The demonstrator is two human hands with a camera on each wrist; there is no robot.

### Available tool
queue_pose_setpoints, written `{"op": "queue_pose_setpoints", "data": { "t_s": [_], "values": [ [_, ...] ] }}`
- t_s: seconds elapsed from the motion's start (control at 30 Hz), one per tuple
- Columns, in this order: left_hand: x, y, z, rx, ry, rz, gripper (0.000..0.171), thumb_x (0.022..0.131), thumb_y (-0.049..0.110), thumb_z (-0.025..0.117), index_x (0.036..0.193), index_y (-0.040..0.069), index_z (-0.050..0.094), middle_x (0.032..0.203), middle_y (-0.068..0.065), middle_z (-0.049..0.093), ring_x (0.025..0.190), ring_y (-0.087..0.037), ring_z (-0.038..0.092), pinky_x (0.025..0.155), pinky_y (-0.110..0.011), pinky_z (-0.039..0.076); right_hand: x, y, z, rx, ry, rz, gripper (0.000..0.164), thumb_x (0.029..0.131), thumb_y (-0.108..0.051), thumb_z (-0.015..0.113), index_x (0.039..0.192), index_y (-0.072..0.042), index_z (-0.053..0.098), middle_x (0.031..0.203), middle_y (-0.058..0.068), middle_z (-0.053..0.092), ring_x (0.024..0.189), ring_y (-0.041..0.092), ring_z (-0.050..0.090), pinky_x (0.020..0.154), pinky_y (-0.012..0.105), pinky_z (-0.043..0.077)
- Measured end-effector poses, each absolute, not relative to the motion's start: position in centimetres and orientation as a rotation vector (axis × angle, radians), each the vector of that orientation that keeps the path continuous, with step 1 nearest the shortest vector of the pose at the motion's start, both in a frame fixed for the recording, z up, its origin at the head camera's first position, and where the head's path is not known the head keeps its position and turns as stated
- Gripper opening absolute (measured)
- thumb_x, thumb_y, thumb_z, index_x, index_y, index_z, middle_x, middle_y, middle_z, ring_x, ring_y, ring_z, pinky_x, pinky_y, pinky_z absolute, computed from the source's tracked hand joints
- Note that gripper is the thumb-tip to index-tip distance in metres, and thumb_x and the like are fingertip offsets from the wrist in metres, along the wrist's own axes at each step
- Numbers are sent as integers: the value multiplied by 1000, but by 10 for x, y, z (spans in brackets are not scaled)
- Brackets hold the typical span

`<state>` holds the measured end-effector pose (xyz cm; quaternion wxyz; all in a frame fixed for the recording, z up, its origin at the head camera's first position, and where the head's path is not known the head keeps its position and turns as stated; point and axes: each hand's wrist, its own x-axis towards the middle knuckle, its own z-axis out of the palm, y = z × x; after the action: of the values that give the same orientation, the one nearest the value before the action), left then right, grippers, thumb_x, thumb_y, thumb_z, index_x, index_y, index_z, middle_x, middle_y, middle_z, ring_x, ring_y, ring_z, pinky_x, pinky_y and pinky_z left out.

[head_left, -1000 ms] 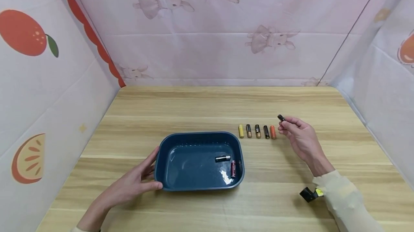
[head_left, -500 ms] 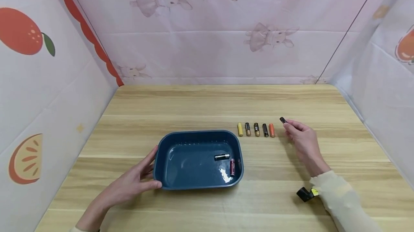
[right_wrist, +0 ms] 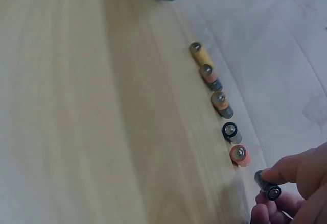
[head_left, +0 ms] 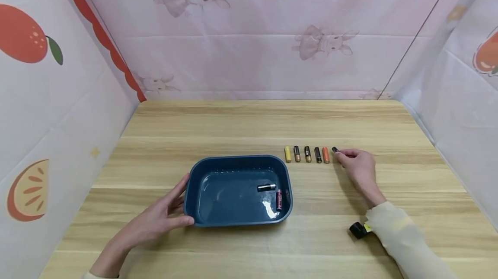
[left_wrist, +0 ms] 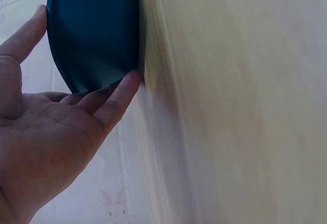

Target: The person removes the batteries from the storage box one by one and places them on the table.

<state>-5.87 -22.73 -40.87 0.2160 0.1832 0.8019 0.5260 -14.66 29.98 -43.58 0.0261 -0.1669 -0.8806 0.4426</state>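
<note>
In the head view, my left hand (head_left: pixel 157 216) rests against the left end of a dark blue plastic tub (head_left: pixel 237 223), thumb at the front corner and fingers along the wall. The left wrist view shows fairly straight fingers touching the tub (left_wrist: pixel 94 35). Between thumb and fingers, my right hand (head_left: pixel 359 168) pinches a black battery (right_wrist: pixel 267 184), tilted, at the right end of a row. That row has an orange battery (head_left: pixel 325 155), a black battery (head_left: pixel 317 155), two black-and-copper batteries (head_left: pixel 308 154) and a yellow battery (head_left: pixel 287 154). Whether the held battery touches the table is unclear.
Inside the tub lie a black-and-silver battery (head_left: pixel 266 187) and a pinkish-red battery (head_left: pixel 279 200). A black device (head_left: pixel 358 230) sits by the right sleeve. The wooden table (head_left: pixel 233 123) meets printed cloth walls at the back and sides.
My right hand has come down and slightly left with the black battery, closer to the orange one. The left hand stays on the tub. The view has shifted slightly.
</note>
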Motion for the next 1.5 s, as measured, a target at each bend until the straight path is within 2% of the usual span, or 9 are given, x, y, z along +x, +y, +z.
{"op": "queue_pose_setpoints", "data": {
  "t_s": [0.13,0.23,0.3,0.47,0.6,0.9,1.13,1.43,1.5],
  "values": [
    [-57,-227,-408,497,2235,1450,100,97,16,74,168,17,3,169,-28,8,143,-54,36,108,-43,45,-148,294,-436,-454,-2842,1162,31,99,-30,70,110,-1,77,104,17,76,76,19,60,58,30,45],
    [-57,-227,-409,497,2226,1459,100,97,15,74,168,18,3,169,-27,8,143,-53,36,108,-38,46,-149,290,-435,-434,-2901,1060,29,98,-29,70,106,-2,78,106,18,76,73,20,60,56,32,43],
    [-57,-227,-409,495,2216,1466,99,98,15,74,168,18,3,169,-27,7,143,-53,36,108,-35,46,-150,290,-434,-434,-2927,1026,30,98,-31,70,104,-4,79,105,17,76,70,20,59,54,32,41],
    [-57,-228,-409,497,2216,1464,99,98,15,73,168,17,3,169,-28,7,143,-54,36,108,-37,46,-152,292,-433,-427,-2937,1001,32,99,-35,69,99,-5,80,96,14,77,61,17,54,50,32,39],
    [-57,-228,-409,494,2221,1457,100,98,15,74,168,17,2,168,-29,8,142,-54,37,108,-37,46,-153,293,-432,-419,-2937,994,33,99,-37,70,97,-5,81,93,13,77,60,16,53,49,32,39],
    [-57,-227,-407,481,2228,1450,101,97,15,74,168,17,2,168,-30,9,142,-55,37,108,-40,46,-154,295,-430,-410,-2951,978,36,98,-41,70,96,-6,81,95,14,77,61,17,54,50,32,39],
    [-58,-226,-406,491,2217,1463,100,97,15,74,168,17,2,167,-31,10,141,-54,38,107,-37,46,-155,296,-432,-404,-2950,997,37,99,-40,70,98,-5,80,95,13,76,61,17,52,50,31,38],
    [-58,-226,-406,503,2208,1467,100,98,14,73,167,16,2,167,-31,9,142,-56,36,107,-36,47,-155,298,-432,-368,-2928,1077,42,104,-35,61,108,4,77,84,13,74,57,15,49,49,29,39],
    [-58,-227,-406,502,2207,1467,100,98,14,73,167,16,2,167,-31,9,142,-56,36,107,-34,48,-155,299,-432,-366,-2930,1084,43,104,-35,60,109,5,76,87,14,75,59,15,50,50,30,40]
  ]
}}
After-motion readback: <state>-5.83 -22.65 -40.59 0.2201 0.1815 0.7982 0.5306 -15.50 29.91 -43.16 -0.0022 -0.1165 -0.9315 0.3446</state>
